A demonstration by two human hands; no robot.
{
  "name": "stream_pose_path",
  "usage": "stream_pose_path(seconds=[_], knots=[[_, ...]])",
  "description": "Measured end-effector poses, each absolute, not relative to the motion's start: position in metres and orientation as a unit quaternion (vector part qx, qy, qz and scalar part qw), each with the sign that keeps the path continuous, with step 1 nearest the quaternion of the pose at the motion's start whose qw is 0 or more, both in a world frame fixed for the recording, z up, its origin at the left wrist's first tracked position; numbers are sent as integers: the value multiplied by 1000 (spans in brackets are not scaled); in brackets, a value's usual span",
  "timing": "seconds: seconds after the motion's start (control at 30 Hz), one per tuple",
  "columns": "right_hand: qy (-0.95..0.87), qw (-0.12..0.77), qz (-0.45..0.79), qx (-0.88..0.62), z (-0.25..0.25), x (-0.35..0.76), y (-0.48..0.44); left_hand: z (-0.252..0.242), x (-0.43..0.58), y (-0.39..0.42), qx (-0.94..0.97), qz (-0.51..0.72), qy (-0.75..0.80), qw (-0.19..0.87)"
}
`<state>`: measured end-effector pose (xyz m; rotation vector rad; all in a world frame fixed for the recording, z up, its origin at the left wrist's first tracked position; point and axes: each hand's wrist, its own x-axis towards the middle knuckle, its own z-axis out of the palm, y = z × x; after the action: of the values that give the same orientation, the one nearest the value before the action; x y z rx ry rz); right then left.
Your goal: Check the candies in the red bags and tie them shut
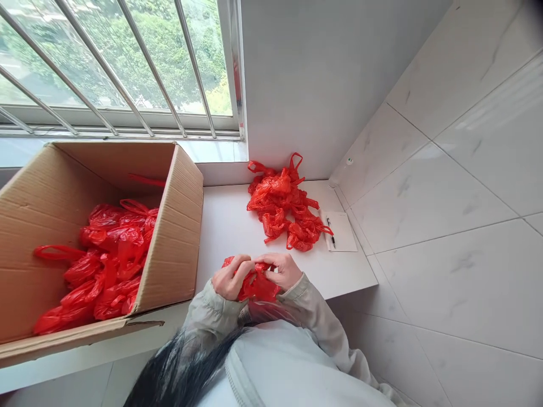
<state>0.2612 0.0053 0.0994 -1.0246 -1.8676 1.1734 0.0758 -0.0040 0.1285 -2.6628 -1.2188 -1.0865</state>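
A crumpled red plastic bag (259, 288) is between my two hands, close to my body at the front edge of the white table. My left hand (232, 277) pinches its left side with the fingers curled. On its right side my right hand (283, 270) grips it, thumb and fingers bent together near the top. Part of the bag is hidden behind my fingers. Beyond my hands, a pile of red plastic bags (282, 200), bunched up with loop handles sticking out, lies against the wall.
To the left stands an open cardboard box (178, 226) with several bunched red bags (112, 249) inside. A white notepad (345, 233) with a black pen (331, 236) lies on the white table (224, 217) at right. A barred window (127, 62) and tiled wall (445, 203) bound the space.
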Motion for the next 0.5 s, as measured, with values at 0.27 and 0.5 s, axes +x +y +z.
stream_pose_path(seconds=[0.27,0.5], knots=[[-846,279,156,-426,133,281,-9,144,49,10,-910,-315,-259,76],[-765,262,174,-562,107,338,-3,125,22,-7,-882,-292,-365,-65]])
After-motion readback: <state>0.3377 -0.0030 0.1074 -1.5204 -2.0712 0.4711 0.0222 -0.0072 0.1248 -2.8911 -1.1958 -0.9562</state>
